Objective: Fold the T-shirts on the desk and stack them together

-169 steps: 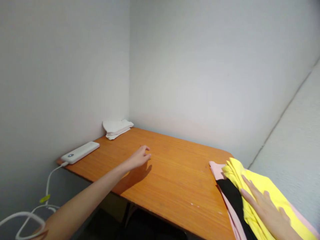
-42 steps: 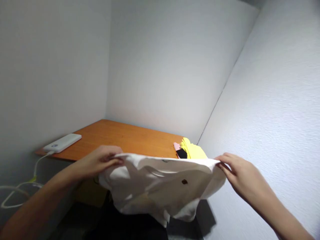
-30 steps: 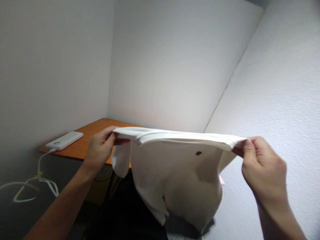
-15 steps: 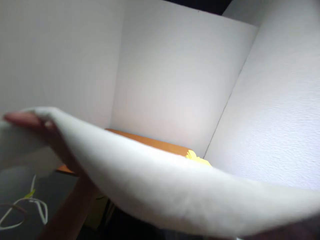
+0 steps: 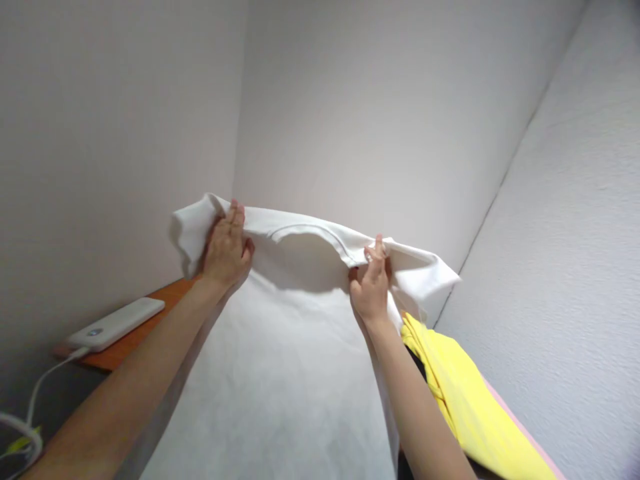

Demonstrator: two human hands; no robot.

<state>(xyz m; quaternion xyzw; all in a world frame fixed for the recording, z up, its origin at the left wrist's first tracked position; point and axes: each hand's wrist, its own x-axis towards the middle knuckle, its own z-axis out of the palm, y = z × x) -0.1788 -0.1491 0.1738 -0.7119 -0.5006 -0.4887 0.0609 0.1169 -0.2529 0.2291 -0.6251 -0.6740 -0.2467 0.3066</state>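
Observation:
A white T-shirt [image 5: 295, 373] is spread out in front of me, its round neckline at the far end between my hands. My left hand [image 5: 227, 250] grips the shirt at the left shoulder, with the sleeve flaring out beyond it. At the right shoulder, close to the collar, my right hand [image 5: 371, 283] holds the cloth with fingers bent around it. The upper edge of the shirt is lifted. Fabric covers part of the fingers of both hands.
A white power bank [image 5: 117, 325] with a white cable [image 5: 45, 380] plugged in lies on the orange-brown tabletop [image 5: 173, 293] at left. Folded yellow cloth [image 5: 465, 387] is piled at right, with black and pink cloth under it. Pale walls [image 5: 380, 120] close in the corner.
The white cloth, earlier blurred and stretched close across my view, now hangs farther away and lower, its collar showing. Both hands have come into clear view, closer together.

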